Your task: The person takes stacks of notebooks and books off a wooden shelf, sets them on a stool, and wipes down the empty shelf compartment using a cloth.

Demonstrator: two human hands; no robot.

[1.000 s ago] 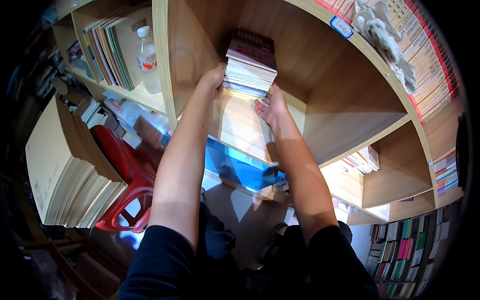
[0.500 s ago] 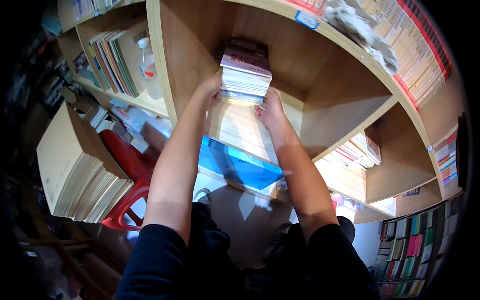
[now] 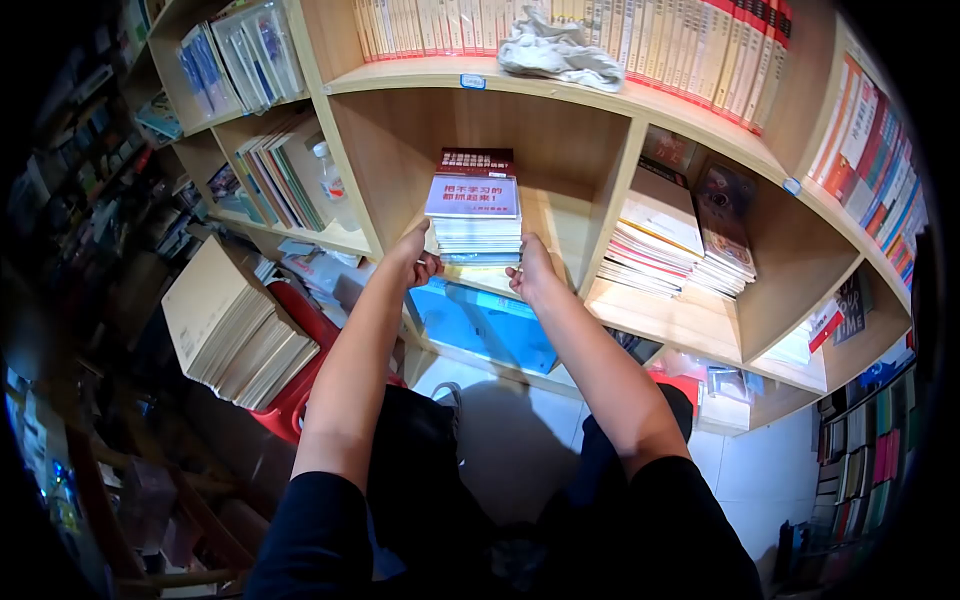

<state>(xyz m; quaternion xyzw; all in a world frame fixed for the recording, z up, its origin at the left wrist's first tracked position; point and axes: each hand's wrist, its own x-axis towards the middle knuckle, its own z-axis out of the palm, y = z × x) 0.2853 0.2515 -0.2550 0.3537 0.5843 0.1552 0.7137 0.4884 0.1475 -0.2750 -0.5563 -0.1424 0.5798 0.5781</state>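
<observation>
A stack of books (image 3: pixel 475 240) with a lilac top cover and red lettering stands in the middle compartment, close to its front edge. A dark red cover (image 3: pixel 478 161) shows directly behind the lilac one; I cannot tell whether it belongs to another stack. My left hand (image 3: pixel 414 258) is closed at the stack's lower left front corner, fingers curled inward. At the lower right corner, my right hand (image 3: pixel 533 268) grips the other side, its thumb and fingers bent. Below them, a blue panel or box (image 3: pixel 485 325) sits under the shelf board.
White cloth (image 3: pixel 560 52) lies on the upper shelf before a row of books (image 3: pixel 640 40). More book piles (image 3: pixel 655 245) fill the right compartment. At left, a thick paper stack (image 3: pixel 235 330) rests on a red chair (image 3: pixel 285 405); a plastic bottle (image 3: pixel 332 180) stands in a cubby.
The view has tilted up, showing more of the upper shelf. The stack now sits closer to the compartment's front edge, with both hands still at its sides.
</observation>
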